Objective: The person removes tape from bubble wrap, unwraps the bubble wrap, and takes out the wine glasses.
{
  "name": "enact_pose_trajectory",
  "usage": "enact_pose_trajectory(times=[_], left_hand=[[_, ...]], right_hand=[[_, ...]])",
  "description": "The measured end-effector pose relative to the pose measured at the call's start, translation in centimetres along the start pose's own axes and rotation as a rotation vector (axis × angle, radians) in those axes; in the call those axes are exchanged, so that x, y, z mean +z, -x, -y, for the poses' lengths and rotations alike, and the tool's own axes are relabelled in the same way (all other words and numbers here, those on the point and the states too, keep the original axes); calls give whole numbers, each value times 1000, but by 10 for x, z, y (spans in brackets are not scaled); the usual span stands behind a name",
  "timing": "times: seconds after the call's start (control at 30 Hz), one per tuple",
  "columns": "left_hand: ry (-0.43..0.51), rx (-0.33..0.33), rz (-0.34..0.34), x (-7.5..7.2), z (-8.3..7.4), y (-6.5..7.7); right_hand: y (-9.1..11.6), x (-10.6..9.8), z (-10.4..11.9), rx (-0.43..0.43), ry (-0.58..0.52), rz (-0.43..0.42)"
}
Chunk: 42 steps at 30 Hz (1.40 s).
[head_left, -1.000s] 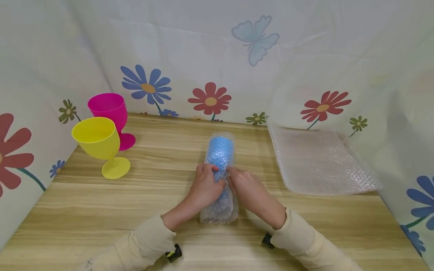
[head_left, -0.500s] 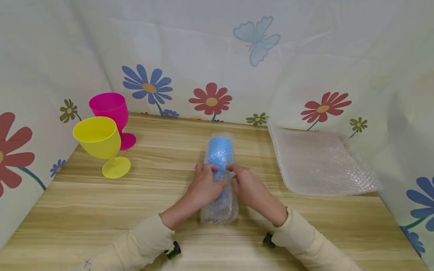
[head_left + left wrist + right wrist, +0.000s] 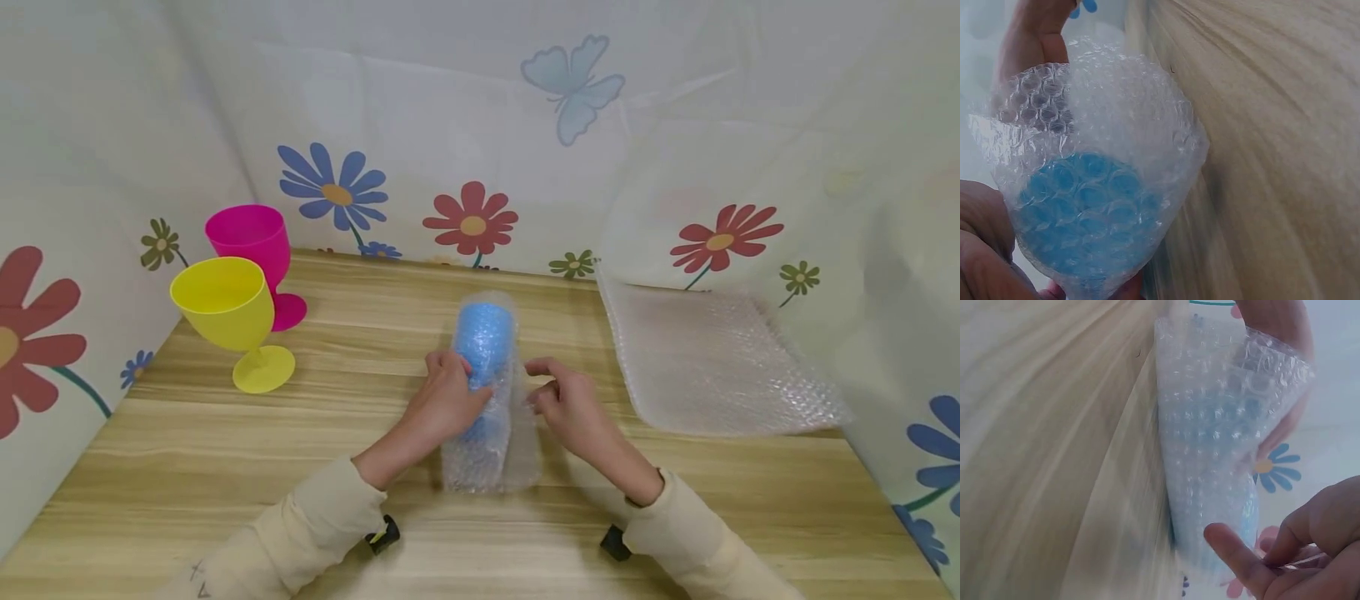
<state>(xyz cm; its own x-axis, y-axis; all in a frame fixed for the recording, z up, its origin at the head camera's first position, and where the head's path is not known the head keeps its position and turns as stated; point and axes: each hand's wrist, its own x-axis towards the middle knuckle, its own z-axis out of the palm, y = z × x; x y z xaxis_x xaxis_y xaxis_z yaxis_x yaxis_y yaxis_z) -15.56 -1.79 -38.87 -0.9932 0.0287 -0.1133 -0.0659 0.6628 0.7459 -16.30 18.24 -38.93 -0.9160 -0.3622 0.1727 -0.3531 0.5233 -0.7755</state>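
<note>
A blue object [image 3: 486,332], rolled in clear bubble wrap [image 3: 472,473], lies lengthwise in the middle of the table. Its round blue end [image 3: 1088,215] shows through the bubbles in the left wrist view; the wrap hides its exact kind. My left hand [image 3: 442,396] grips the bundle from the left, thumb across the top. To its right, my right hand [image 3: 573,408] pinches the loose edge of the wrap, its index finger [image 3: 1232,550] stretched out. A flap [image 3: 522,450] of wrap stands away from the roll on that side.
On the left stand a yellow goblet [image 3: 223,312] and, just behind it, a magenta goblet [image 3: 255,242]. A flat sheet of bubble wrap [image 3: 712,358] lies at the right on the wooden table [image 3: 360,333]. A flowered cloth [image 3: 420,108] encloses the back and sides.
My right hand has moved to the right, away from the bundle, and the wrap's flap has opened out with it. The left hand stays on the bundle, shifted slightly left.
</note>
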Motion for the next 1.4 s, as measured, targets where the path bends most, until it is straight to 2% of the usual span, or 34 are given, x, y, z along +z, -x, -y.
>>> enact_pose_trajectory(times=[0.17, 0.27, 0.33, 0.43, 0.57, 0.63, 0.73, 0.9, 1.17, 1.4], left_hand=[[-33, 35, -53, 2, 0, -1], [-48, 74, -79, 2, -2, 0], [-65, 111, -77, 1, -3, 0], [-116, 164, -55, 0, -4, 0], [-155, 177, -5, -1, -5, 1], [-164, 171, 6, -1, -6, 0], [-192, 162, 5, -2, -8, -1], [-227, 147, 9, -4, -12, -3], [-235, 173, -42, -8, -11, -13], [-173, 199, -71, -10, -7, -20]], right_hand=[[4, -8, -9, 62, -110, 19], [6, -12, -13, 46, -117, 45], [7, -13, -15, 16, -77, 66], [6, -15, -16, -60, 55, 102], [4, -17, -16, -140, 227, 138], [3, -19, -14, -150, 269, 147], [-4, -19, -9, -65, 315, 164], [-20, -15, -2, 119, 306, 169], [-43, -12, -9, 169, 279, 153], [-53, -8, -15, 221, 281, 126]])
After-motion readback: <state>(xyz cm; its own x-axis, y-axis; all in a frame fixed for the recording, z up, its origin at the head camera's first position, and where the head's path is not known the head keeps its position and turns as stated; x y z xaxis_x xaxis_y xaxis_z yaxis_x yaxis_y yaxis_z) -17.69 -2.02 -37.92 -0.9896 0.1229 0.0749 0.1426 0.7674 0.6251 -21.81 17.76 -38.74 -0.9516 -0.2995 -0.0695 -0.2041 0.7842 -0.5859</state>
